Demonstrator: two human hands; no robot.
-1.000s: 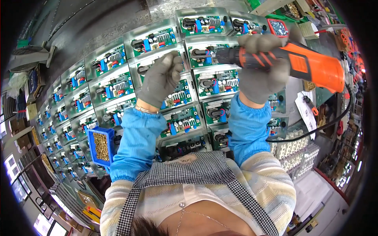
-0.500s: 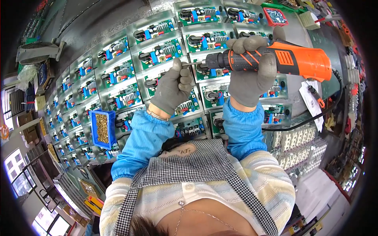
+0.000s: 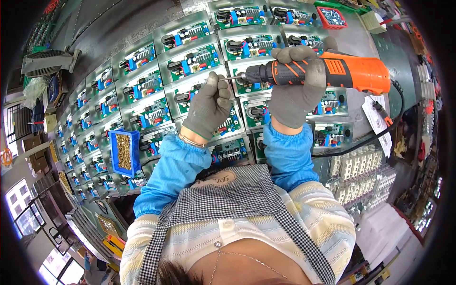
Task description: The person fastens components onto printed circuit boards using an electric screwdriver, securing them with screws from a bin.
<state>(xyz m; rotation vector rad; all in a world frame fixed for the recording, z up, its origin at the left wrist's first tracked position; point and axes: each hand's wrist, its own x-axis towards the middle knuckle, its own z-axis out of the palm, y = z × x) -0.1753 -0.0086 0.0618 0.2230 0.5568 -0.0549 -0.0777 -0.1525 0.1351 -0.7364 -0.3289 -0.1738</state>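
Gloved in grey, my right hand (image 3: 300, 85) is wrapped round an orange and black corded electric screwdriver (image 3: 354, 72), held level with its bit pointing left. My left hand (image 3: 209, 107), in a matching glove, is closed with thumb and forefinger pinched at the tip of the thin bit (image 3: 231, 77). Whatever lies in that pinch is too small to make out. Beneath both hands are rows of green circuit boards (image 3: 192, 64) in silvery metal trays, fitted with black coils, blue parts and finned heat sinks.
A blue bin (image 3: 137, 154) of small brass-coloured pieces rests on the trays at left. The black cord (image 3: 351, 153) loops at right near a paper sheet (image 3: 377, 121) and a second tool (image 3: 381, 113). White parts (image 3: 356, 173) stand at lower right; a red basket (image 3: 331, 18) sits at the far right.
My right hand and the screwdriver have shifted slightly left, bringing the chuck closer to my left hand. The left hand has barely moved and keeps its pinch.
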